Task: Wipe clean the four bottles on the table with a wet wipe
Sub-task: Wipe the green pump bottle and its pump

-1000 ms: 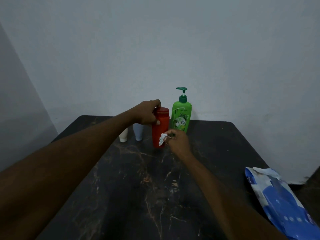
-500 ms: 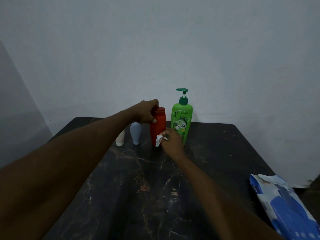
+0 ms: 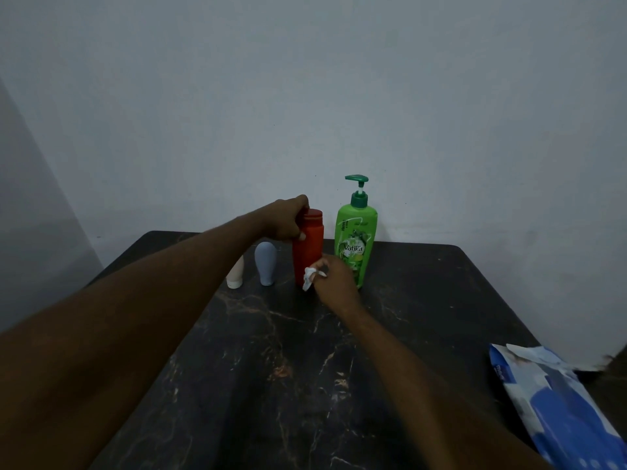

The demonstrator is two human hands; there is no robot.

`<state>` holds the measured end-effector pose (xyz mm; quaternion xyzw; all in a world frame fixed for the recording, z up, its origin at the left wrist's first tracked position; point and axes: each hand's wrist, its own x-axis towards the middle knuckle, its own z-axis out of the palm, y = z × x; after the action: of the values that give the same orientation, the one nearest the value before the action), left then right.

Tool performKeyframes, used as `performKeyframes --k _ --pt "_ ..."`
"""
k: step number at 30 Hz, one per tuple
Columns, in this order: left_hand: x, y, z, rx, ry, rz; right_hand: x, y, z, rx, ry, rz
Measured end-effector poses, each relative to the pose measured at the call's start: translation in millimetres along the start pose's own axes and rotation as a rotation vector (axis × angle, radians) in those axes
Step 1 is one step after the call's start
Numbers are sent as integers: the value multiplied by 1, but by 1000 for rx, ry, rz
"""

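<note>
Now left hand (image 3: 286,218) grips red bottle (image 3: 310,245) near its cap; right hand (image 3: 336,279) pinches wet wipe (image 3: 308,278).

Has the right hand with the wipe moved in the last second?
Yes, slightly left: judged against the green Vatika pump bottle, the right hand shifted the wet wipe low across the red bottle.

A dim, plain room of a home: a dark marble-patterned counter (image 3: 271,368) stands against bare pale walls (image 3: 339,96). Household toiletries line its far side: a green pump bottle (image 3: 354,239) labelled Vatika, a red bottle (image 3: 310,245), a pale blue bottle (image 3: 265,266) and a white tube (image 3: 235,274). A blue wipes pack (image 3: 556,401) lies at its right edge.
</note>
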<state>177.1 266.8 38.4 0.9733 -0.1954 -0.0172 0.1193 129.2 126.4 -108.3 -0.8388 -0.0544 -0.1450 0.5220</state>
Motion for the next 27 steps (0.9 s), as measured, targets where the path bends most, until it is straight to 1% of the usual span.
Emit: performKeyframes --k 7,9,11,15,17,19,21,24,27 --pt "-4 0 -2 -58 -25 -43 -19 -11 -18 -24 -8 -47" --pt "-8 1 -3 -53 1 -39 -30 -20 -29 -14 12 -91" --pt "-14 6 -7 -73 88 4 -41 -27 -42 -40 60 -121" --pt "-25 34 -20 -73 315 199 -49 -28 -72 -54 231 -153" --pt "-24 53 -22 -33 353 257 -44 -23 -84 -36 318 -145" --pt "-18 70 -21 -6 321 243 -36 -16 -91 -28 339 -137" --pt "-9 81 -15 20 277 185 -27 -10 -95 -38 329 -147" --pt "5 86 -5 43 270 96 -13 3 -92 -77 277 -154" --pt "13 86 2 65 270 66 -4 12 -89 -44 201 -118"
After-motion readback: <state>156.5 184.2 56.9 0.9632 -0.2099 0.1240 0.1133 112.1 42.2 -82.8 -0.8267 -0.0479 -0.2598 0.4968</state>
